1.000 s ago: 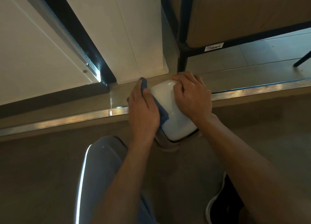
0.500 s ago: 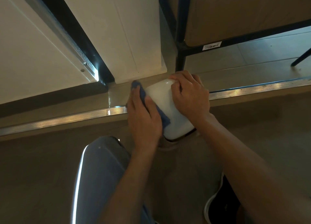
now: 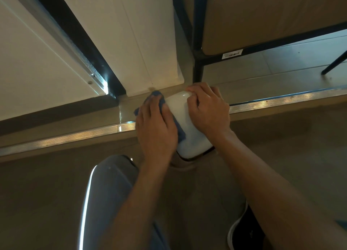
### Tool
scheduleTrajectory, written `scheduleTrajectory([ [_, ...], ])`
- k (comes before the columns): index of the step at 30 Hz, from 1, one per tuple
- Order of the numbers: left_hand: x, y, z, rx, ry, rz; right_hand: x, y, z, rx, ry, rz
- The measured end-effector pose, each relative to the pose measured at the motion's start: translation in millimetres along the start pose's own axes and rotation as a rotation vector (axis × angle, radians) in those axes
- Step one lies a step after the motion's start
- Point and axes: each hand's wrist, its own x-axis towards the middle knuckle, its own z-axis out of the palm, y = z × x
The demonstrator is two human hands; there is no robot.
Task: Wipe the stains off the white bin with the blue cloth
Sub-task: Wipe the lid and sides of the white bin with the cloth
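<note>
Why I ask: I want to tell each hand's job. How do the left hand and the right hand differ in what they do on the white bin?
The left hand presses the blue cloth against the white bin side with fairly straight fingers; the right hand is bare, with no cloth under it. The left lies along the bin's left side; the right curls over its top right edge. Both touch the bin.

We see a white bin [image 3: 185,126] of smooth, glossy plastic with a soft sheen at its twelve o'clock end. At its nine o'clock side lies a blue cloth [image 3: 179,130], matt and soft. A ribbed, shiny metal strip [image 3: 65,137] crosses the matt, smooth floor [image 3: 37,193]. The frame [image 3: 198,66] at one o'clock looks like dark painted metal.
</note>
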Motion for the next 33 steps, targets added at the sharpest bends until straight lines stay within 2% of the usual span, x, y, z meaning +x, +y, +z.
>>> scheduleTrajectory([
  [3,25,8,0,0.05,0.01,0.032,0,-1,0,0.012,-0.005,0.019],
  [5,-5,10,8,0.158,0.047,0.102,0,0,0,0.016,-0.008,0.004],
  [8,-83,-4,21,0.309,0.013,0.216,-1,2,-2,0.018,-0.024,-0.022],
  [11,-106,-26,24,0.339,0.01,0.303,-2,1,-2,0.039,-0.016,-0.023],
  [13,-86,-25,17,0.278,0.021,0.264,-3,1,-1,0.037,-0.003,-0.018],
  [15,-51,-16,3,0.167,0.002,0.154,-3,-1,-1,0.028,0.003,-0.01],
  [17,-6,-5,-11,0.057,-0.076,0.009,-3,-2,-1,0.021,0.007,-0.004],
  [19,37,3,-12,0.08,-0.184,-0.106,-3,-4,-1,0.021,0.005,0.007],
  [20,51,10,-10,0.135,-0.23,-0.089,-3,-4,-2,0.015,0.012,0.005],
  [23,49,21,-2,0.247,-0.219,0.221,-5,-3,1,-0.046,0.057,-0.09],
  [25,30,12,-4,0.171,-0.199,0.356,-4,-3,2,-0.032,0.05,-0.057],
  [27,13,-8,-12,0.03,-0.163,0.39,-3,-2,2,-0.003,0.021,0.003],
  [28,10,-17,-16,-0.034,-0.145,0.35,-3,-2,2,-0.001,0.015,0.006],
  [30,20,-24,-23,-0.107,-0.177,0.149,-3,-2,2,-0.002,0.001,-0.008],
  [32,49,-15,-17,-0.056,-0.276,-0.107,-3,-2,1,-0.004,-0.006,0.001],
  [33,63,-4,-13,0.027,-0.331,-0.173,-3,-1,1,-0.01,-0.007,0.001],
])
